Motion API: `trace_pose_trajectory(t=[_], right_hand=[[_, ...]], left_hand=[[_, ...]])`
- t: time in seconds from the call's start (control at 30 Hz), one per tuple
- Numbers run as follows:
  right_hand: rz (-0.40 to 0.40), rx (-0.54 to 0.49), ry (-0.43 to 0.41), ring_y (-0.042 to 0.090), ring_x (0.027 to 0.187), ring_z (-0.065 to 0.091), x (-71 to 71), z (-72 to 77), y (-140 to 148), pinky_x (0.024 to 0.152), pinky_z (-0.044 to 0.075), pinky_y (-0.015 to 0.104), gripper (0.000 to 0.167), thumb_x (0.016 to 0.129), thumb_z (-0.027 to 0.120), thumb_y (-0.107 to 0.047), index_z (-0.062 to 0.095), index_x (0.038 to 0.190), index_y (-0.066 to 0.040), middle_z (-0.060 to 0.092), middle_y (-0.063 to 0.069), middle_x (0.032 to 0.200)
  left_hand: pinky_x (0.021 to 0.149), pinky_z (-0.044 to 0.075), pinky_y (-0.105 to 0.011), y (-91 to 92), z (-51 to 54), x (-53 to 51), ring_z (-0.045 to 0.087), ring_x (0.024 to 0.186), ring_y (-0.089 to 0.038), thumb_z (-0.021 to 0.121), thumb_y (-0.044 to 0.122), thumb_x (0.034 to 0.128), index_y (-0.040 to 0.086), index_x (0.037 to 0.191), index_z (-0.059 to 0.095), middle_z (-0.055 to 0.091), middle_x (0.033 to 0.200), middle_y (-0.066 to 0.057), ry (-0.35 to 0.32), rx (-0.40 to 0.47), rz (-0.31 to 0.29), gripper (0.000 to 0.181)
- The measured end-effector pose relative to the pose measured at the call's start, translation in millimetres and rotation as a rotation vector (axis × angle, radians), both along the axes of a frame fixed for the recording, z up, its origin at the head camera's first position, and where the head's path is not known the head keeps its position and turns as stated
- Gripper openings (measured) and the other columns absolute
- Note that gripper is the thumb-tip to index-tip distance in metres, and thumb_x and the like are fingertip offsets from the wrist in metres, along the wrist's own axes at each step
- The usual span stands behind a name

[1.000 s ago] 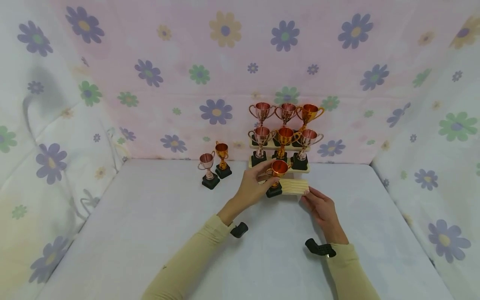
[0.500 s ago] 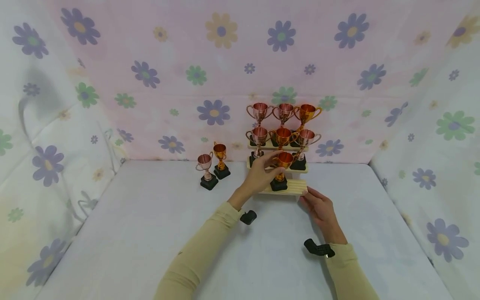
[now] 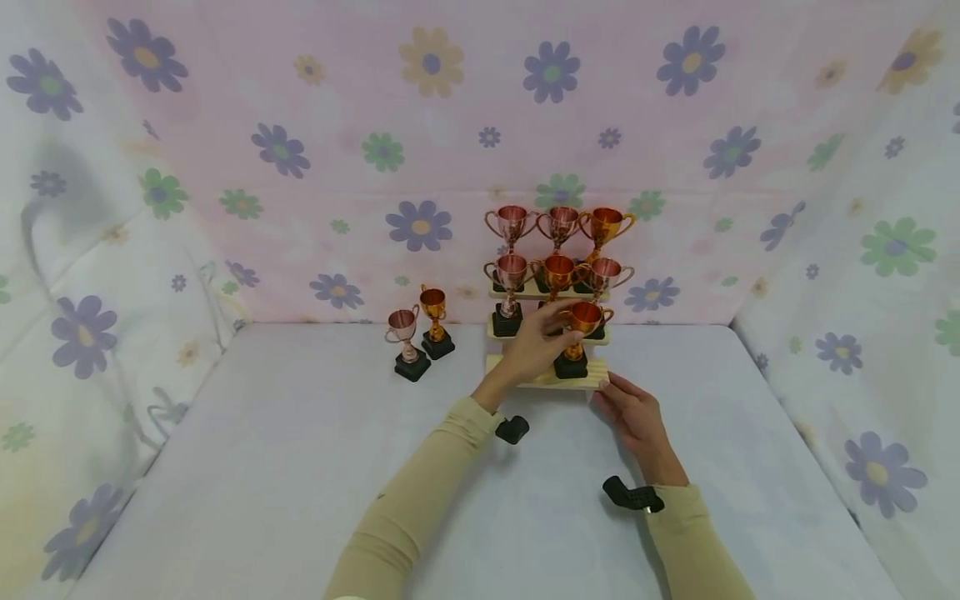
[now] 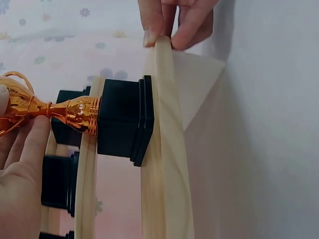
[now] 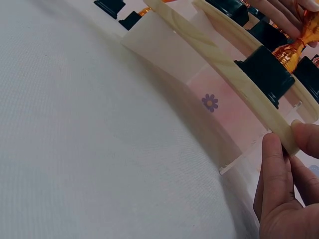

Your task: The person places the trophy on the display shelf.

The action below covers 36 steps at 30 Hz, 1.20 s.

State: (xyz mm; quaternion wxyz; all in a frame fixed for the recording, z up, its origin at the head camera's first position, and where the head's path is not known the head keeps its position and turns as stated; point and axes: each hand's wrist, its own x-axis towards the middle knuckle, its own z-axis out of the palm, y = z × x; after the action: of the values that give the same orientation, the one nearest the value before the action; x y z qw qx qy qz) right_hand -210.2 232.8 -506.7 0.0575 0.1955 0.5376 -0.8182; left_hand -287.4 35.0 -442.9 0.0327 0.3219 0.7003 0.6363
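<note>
My left hand [image 3: 536,343] holds a gold trophy cup [image 3: 573,342] by its bowl, thumb and fingers round it. The cup's black base [image 4: 124,119] is at the lowest wooden shelf [image 5: 224,69], near its right end, and looks to be resting on the board. At that shelf's right end, my right hand [image 3: 633,414] pinches the board between thumb and fingers. Behind, the middle tier carries a rose-gold trophy cup [image 3: 512,275], a gold one [image 3: 558,273] and another rose-gold one [image 3: 604,275], partly hidden by the left hand and held cup.
Three more cups stand on the top shelf [image 3: 528,289], including a gold one [image 3: 604,225] at right. Left of the rack, a rose-gold cup [image 3: 405,329] and a gold cup [image 3: 434,308] stand on the white table [image 3: 300,433]. A flowered cloth [image 3: 337,208] hangs behind.
My left hand has carried the gold cup rightward along the bottom shelf, from in front of its edge to over the board near the right end. The right hand keeps its pinch on the board.
</note>
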Motion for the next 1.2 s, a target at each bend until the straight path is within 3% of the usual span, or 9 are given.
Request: trace_pose_trajectory(t=[0.17, 0.33, 0.47, 0.67, 0.8, 1.0, 1.2], right_hand=[[-0.002, 0.0, -0.001, 0.004, 0.098, 0.069, 0.1, 0.5, -0.6, 0.097, 0.055, 0.022, 0.058, 0.102, 0.061, -0.008, 0.038, 0.155, 0.001, 0.055, 0.007, 0.136], [0.005, 0.004, -0.004, 0.003, 0.098, 0.069, 0.6, 1.5, -1.1, 0.098, 0.055, 0.021, 0.057, 0.103, 0.059, -0.009, 0.037, 0.155, -0.001, 0.049, 0.011, 0.146], [-0.002, -0.003, -0.004, 0.004, 0.098, 0.069, 0.7, 1.9, -0.9, 0.097, 0.055, 0.022, 0.057, 0.103, 0.059, -0.009, 0.038, 0.155, 0.0, 0.057, 0.004, 0.133], [0.001, -0.017, 0.004, 0.006, 0.098, 0.07, 2.1, 2.9, -1.1, 0.096, 0.056, 0.022, 0.058, 0.102, 0.061, -0.009, 0.038, 0.154, 0.001, 0.066, -0.007, 0.11], [0.009, -0.019, 0.0, 0.005, 0.099, 0.07, 2.6, 2.0, -2.1, 0.097, 0.056, 0.022, 0.06, 0.102, 0.061, -0.009, 0.037, 0.155, 0.001, 0.066, -0.004, 0.116], [0.017, -0.003, -0.01, 0.004, 0.101, 0.068, 0.6, -0.1, -4.4, 0.098, 0.055, 0.022, 0.058, 0.103, 0.06, -0.012, 0.037, 0.156, -0.002, 0.044, 0.014, 0.154], [-0.001, 0.016, -0.03, 0.004, 0.1, 0.068, -1.3, 0.0, -2.1, 0.097, 0.055, 0.021, 0.057, 0.104, 0.059, -0.011, 0.038, 0.156, -0.003, 0.041, 0.014, 0.157]], left_hand=[[0.094, 0.057, -0.025, 7.3, 1.0, 0.1, 0.064, 0.124, -0.026, 0.064, 0.012, 0.1004, 0.013, 0.15, 0.049, 0.062, 0.134, -0.015, -0.022, -0.021, -0.047, 0.052], [0.101, 0.055, -0.029, 8.9, 5.2, 4.0, 0.062, 0.127, -0.026, 0.064, 0.007, 0.0999, 0.008, 0.15, 0.049, 0.058, 0.143, -0.014, -0.022, -0.03, -0.068, 0.052], [0.1, 0.056, -0.029, 10.4, 6.8, 6.0, 0.063, 0.124, -0.028, 0.063, 0.003, 0.1, 0.004, 0.15, 0.048, 0.057, 0.142, -0.016, -0.015, -0.025, -0.105, 0.052], [0.099, 0.055, -0.027, 14.9, 2.8, 2.6, 0.064, 0.122, -0.026, 0.062, 0.004, 0.1006, 0.009, 0.15, 0.048, 0.062, 0.135, -0.017, -0.023, -0.026, -0.083, 0.052], [0.1, 0.055, -0.029, 15.4, -1.8, 3.0, 0.062, 0.126, -0.029, 0.06, -0.001, 0.1005, 0.006, 0.152, 0.045, 0.061, 0.136, -0.021, -0.044, 0.01, -0.089, 0.054], [0.115, 0.044, -0.036, 3.6, -7.8, 13.3, 0.05, 0.139, -0.03, 0.058, -0.004, 0.1001, 0.003, 0.152, 0.043, 0.05, 0.151, -0.018, -0.03, 0.052, -0.02, 0.054], [0.111, 0.049, -0.039, -26.1, -10.0, 28.8, 0.054, 0.134, -0.036, 0.055, -0.005, 0.1004, -0.005, 0.142, 0.052, 0.056, 0.144, -0.022, 0.041, 0.04, 0.077, 0.042]])
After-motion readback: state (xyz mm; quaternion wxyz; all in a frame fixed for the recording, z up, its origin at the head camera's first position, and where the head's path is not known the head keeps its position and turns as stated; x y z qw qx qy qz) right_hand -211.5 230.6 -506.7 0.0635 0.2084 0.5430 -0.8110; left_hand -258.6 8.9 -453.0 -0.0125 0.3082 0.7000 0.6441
